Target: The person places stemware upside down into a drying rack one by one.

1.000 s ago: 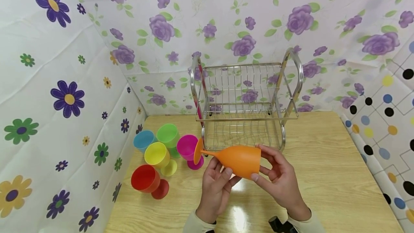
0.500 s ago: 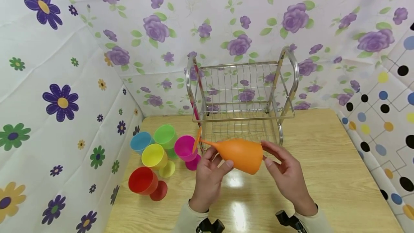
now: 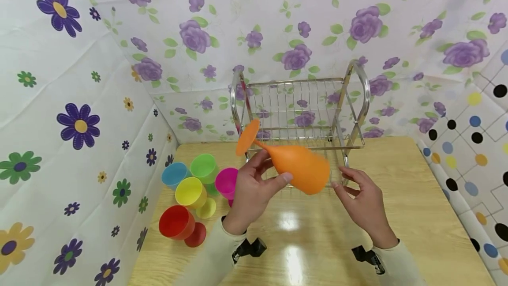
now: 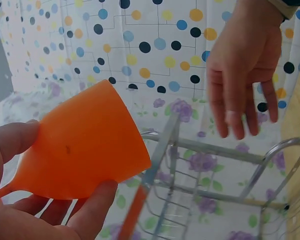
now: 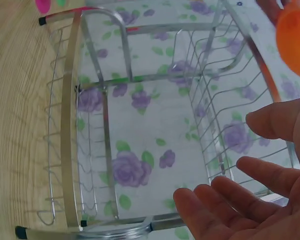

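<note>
An orange plastic goblet (image 3: 299, 167) lies tilted on its side in the air, its foot up to the left and its mouth down to the right. My left hand (image 3: 258, 189) grips its bowl near the stem, thumb on the near side and fingers beneath, as the left wrist view (image 4: 85, 145) shows too. Apart from the goblet, to its right, my right hand (image 3: 363, 197) holds nothing, its fingers loosely spread. Behind both hands stands a two-tier metal dish rack (image 3: 301, 147); in the right wrist view the right fingers (image 5: 260, 200) overlap its wires.
On the left of the wooden table (image 3: 405, 215) stand several goblets: red (image 3: 176, 223), yellow (image 3: 191, 192), blue (image 3: 175, 175), green (image 3: 204, 168) and pink (image 3: 226, 182), the last partly behind my left hand. Patterned cloth walls (image 3: 293, 25) enclose the table.
My left hand has raised the orange goblet toward the rack, its foot swinging upward. My right hand has come off the goblet's rim and moved away to the right.
</note>
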A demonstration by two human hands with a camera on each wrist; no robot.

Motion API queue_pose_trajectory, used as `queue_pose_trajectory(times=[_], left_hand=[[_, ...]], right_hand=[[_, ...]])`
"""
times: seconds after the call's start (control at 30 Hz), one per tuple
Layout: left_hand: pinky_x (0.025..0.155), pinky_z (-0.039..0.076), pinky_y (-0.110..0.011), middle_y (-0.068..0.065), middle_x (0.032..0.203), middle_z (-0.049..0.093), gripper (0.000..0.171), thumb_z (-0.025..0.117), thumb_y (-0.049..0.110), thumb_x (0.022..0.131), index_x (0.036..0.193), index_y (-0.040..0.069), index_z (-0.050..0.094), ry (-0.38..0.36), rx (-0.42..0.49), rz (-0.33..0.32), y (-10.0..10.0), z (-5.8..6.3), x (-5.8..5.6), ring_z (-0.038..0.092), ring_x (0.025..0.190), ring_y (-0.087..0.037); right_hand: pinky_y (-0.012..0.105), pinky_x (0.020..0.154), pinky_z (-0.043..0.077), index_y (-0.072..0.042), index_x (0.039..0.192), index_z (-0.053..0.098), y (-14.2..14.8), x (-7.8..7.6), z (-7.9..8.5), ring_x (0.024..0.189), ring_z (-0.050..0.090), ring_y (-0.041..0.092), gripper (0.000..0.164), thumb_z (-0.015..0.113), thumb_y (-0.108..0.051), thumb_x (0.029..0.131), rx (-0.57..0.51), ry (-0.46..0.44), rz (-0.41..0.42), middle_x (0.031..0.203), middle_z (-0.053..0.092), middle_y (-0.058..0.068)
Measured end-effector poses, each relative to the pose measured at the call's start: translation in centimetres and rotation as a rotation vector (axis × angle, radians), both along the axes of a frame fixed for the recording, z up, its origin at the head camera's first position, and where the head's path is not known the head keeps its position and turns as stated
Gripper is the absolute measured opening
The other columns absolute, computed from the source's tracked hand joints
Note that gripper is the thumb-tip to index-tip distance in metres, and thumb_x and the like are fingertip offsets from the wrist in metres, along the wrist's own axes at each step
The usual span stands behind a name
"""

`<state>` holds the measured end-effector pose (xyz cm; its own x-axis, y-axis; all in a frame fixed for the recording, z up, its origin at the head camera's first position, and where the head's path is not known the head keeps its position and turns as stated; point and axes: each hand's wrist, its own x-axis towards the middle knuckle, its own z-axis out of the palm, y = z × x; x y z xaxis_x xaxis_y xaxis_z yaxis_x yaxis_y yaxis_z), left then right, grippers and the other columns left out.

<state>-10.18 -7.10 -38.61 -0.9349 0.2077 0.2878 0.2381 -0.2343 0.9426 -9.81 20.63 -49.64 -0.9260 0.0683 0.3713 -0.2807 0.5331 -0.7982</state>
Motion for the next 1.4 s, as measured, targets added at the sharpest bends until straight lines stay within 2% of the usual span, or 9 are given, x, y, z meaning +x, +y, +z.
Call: queue_pose_trajectory(times=[0.13,0.23,0.4,0.63,0.97,1.03,1.2,1.27,1.4], left_hand=[[0.095,0.064,-0.04,-0.01,0.141,0.063,0.053,0.084,0.018,0.092,0.14,0.009,0.064,0.026,-0.047,-0.013,0.7,2.2,-1.2,0.064,0.129,-0.027],[0.096,0.064,-0.038,-0.007,0.141,0.062,0.053,0.083,0.015,0.093,0.142,0.012,0.063,0.054,-0.112,-0.014,1.5,3.5,-2.3,0.065,0.129,-0.026],[0.095,0.064,-0.033,0.0,0.143,0.062,0.058,0.083,0.018,0.094,0.147,0.019,0.061,0.105,-0.243,0.012,3.0,5.0,-4.6,0.066,0.127,-0.021],[0.094,0.064,-0.029,0.004,0.144,0.061,0.066,0.084,0.028,0.093,0.152,0.021,0.056,0.076,-0.358,0.034,5.0,6.0,-7.7,0.064,0.128,-0.016],[0.094,0.063,-0.026,0.002,0.143,0.063,0.068,0.083,0.031,0.094,0.155,0.02,0.054,0.084,-0.55,0.091,7.8,6.2,-11.9,0.063,0.129,-0.016],[0.096,0.063,-0.028,0.001,0.143,0.063,0.068,0.083,0.03,0.094,0.155,0.019,0.054,0.088,-0.578,0.095,8.4,6.1,-12.6,0.063,0.129,-0.017],[0.1,0.062,-0.03,0.001,0.144,0.063,0.068,0.083,0.025,0.094,0.155,0.017,0.054,0.089,-0.682,0.102,9.9,5.7,-13.7,0.063,0.13,-0.018],[0.099,0.062,-0.03,0.001,0.144,0.063,0.067,0.083,0.024,0.094,0.154,0.016,0.055,0.079,-0.715,0.096,10.3,5.5,-14.1,0.064,0.129,-0.018],[0.097,0.063,-0.03,0.001,0.145,0.064,0.066,0.084,0.022,0.093,0.153,0.017,0.057,0.052,-0.756,0.077,11.1,5.0,-14.7,0.066,0.126,-0.018]], right_hand=[[0.046,0.083,0.065,-0.007,0.142,0.067,0.5,-0.7,-1.1,0.117,0.068,0.03,0.046,0.077,-0.015,0.098,0.077,0.018,-0.034,0.132,0.068,0.015],[0.054,0.082,0.064,-0.002,0.139,0.067,0.8,-1.4,-1.8,0.115,0.068,0.041,0.044,0.076,-0.013,0.098,0.113,0.029,-0.065,0.131,0.067,0.02],[0.061,0.084,0.064,0.001,0.138,0.066,1.2,-2.6,-2.8,0.115,0.067,0.047,0.043,0.075,-0.014,0.099,0.125,-0.001,-0.119,0.13,0.064,0.026],[0.063,0.089,0.062,0.001,0.142,0.063,1.3,-3.8,-4.2,0.119,0.065,0.048,0.045,0.072,-0.016,0.101,0.057,-0.08,-0.193,0.133,0.06,0.028],[0.057,0.085,0.064,0.0,0.137,0.068,1.6,-5.6,-6.1,0.11,0.072,0.039,0.039,0.071,-0.014,0.101,0.039,-0.131,-0.285,0.126,0.067,0.022],[0.047,0.081,0.065,-0.001,0.136,0.07,1.8,-5.8,-6.3,0.107,0.073,0.038,0.037,0.071,-0.014,0.101,0.051,-0.142,-0.303,0.123,0.07,0.02],[0.038,0.078,0.058,-0.003,0.134,0.072,2.1,-6.3,-6.9,0.099,0.074,0.034,0.035,0.07,-0.013,0.101,0.063,-0.15,-0.332,0.115,0.075,0.017],[0.046,0.08,0.058,-0.002,0.134,0.072,2.2,-6.4,-7.1,0.097,0.074,0.035,0.035,0.07,-0.012,0.1,0.064,-0.141,-0.337,0.113,0.076,0.019],[0.05,0.083,0.057,-0.002,0.134,0.072,2.1,-6.5,-7.2,0.096,0.074,0.036,0.035,0.07,-0.013,0.101,0.058,-0.147,-0.339,0.113,0.077,0.019]])
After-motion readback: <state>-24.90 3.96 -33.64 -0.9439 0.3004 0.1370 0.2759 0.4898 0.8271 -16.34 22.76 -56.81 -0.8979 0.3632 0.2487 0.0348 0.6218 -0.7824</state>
